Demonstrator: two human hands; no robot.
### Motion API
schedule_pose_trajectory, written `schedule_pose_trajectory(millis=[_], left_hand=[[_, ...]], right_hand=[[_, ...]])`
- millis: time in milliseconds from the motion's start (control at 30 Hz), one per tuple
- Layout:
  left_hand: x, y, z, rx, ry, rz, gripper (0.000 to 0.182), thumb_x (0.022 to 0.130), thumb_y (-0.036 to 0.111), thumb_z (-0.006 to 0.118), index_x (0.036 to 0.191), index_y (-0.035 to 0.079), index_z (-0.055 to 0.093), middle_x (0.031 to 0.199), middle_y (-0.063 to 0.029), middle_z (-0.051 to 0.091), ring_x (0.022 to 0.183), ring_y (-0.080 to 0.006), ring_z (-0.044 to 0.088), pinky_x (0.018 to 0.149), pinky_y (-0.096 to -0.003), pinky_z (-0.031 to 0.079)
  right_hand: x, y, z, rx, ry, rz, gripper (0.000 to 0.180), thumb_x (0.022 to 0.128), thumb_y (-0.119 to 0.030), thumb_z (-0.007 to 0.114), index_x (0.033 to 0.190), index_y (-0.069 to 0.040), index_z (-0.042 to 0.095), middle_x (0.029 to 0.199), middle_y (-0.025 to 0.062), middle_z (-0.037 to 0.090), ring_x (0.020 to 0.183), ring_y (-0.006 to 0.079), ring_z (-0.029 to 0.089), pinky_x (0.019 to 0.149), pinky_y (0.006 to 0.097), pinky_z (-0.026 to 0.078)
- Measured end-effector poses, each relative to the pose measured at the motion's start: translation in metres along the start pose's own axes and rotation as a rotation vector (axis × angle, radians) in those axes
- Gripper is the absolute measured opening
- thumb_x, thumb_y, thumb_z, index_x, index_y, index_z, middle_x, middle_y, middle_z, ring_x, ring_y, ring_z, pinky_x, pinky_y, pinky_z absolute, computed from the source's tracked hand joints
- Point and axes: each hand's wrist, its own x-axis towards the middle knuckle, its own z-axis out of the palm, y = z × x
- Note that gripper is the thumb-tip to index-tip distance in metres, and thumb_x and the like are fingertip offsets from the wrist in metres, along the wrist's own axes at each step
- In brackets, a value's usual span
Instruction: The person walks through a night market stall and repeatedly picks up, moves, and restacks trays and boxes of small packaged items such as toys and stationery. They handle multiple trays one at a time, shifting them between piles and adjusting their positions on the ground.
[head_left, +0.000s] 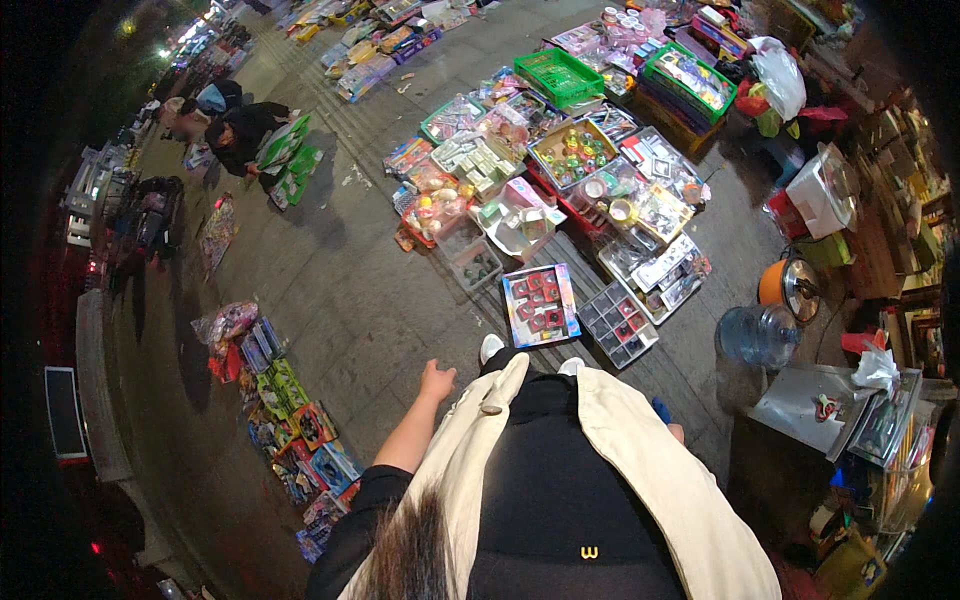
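My left hand (437, 380) hangs beside my cream vest with fingers apart, and nothing shows in it. Only a bit of my right hand (676, 433) shows past the vest's other edge. A small blue thing (661, 409) sticks out beside it; the vest hides whether I hold it. On the pavement by my white shoes lies a shallow printed box (514, 306) of small red packages. To its right is a grey compartment tray (592, 315) with a few red items. Beyond them spreads a display of small goods, including a cardboard box (534, 155) of colourful round trinkets.
Green plastic crates (559, 75) stand at the back of the display. On the right are a water jug (757, 335), an orange round appliance (772, 283) and a metal-topped stand (799, 401). Packaged toys (281, 386) line the left. A person (244, 135) crouches beyond, near green bags (296, 169).
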Motion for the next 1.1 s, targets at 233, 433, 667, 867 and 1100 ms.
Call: schedule_pose_trajectory(millis=[233, 433, 667, 867, 1100], left_hand=[[-0.006, -0.076, 0.019, 0.219, 0.031, 0.105, 0.068, 0.077, 0.026, 0.068, 0.130, -0.006, 0.041, 0.108, -0.0248, 0.062, 0.101, -0.0347, 0.061, 0.089, -0.0399, 0.047], [0.016, -0.102, 0.049, 0.288, -0.091, 0.157, 0.070, 0.075, 0.022, 0.072, 0.131, -0.005, 0.040, 0.102, -0.0201, 0.065, 0.094, -0.0276, 0.064, 0.084, -0.0364, 0.048], [-0.008, -0.062, 0.049, 0.327, -0.144, 0.227, 0.076, 0.072, 0.030, 0.074, 0.132, -0.002, 0.041, 0.096, -0.0177, 0.067, 0.092, -0.0275, 0.065, 0.083, -0.0370, 0.048], [-0.014, -0.031, 0.046, 0.416, -0.161, 0.229, 0.073, 0.074, 0.028, 0.072, 0.134, 0.001, 0.041, 0.098, -0.0163, 0.067, 0.096, -0.0280, 0.064, 0.084, -0.0372, 0.048], [-0.012, -0.004, 0.039, 0.299, -0.211, 0.238, 0.071, 0.079, 0.028, 0.069, 0.133, -0.005, 0.038, 0.098, -0.0173, 0.066, 0.091, -0.0260, 0.065, 0.083, -0.0355, 0.049]], right_hand=[[-0.010, -0.043, -0.021, 0.097, -0.007, -0.034, 0.059, 0.077, -0.050, 0.061, 0.083, 0.007, 0.067, 0.095, 0.0273, 0.065, 0.094, 0.0353, 0.063, 0.082, 0.0433, 0.046], [-0.037, -0.037, -0.012, 0.243, -0.044, 0.027, 0.056, 0.075, -0.049, 0.062, 0.076, 0.007, 0.067, 0.083, 0.0267, 0.065, 0.079, 0.0398, 0.064, 0.073, 0.0444, 0.049], [-0.062, -0.025, -0.001, 0.148, -0.149, 0.133, 0.052, 0.078, -0.045, 0.062, 0.085, 0.005, 0.068, 0.092, 0.0246, 0.066, 0.089, 0.0360, 0.065, 0.077, 0.0413, 0.049], [-0.070, -0.009, 0.011, 0.184, -0.098, 0.140, 0.052, 0.078, -0.045, 0.062, 0.087, 0.006, 0.068, 0.093, 0.0241, 0.066, 0.086, 0.0360, 0.065, 0.076, 0.0420, 0.049], [-0.065, -0.002, 0.030, 0.268, -0.104, 0.186, 0.052, 0.080, -0.044, 0.062, 0.083, 0.007, 0.067, 0.089, 0.0237, 0.065, 0.081, 0.0348, 0.063, 0.073, 0.0426, 0.047]])
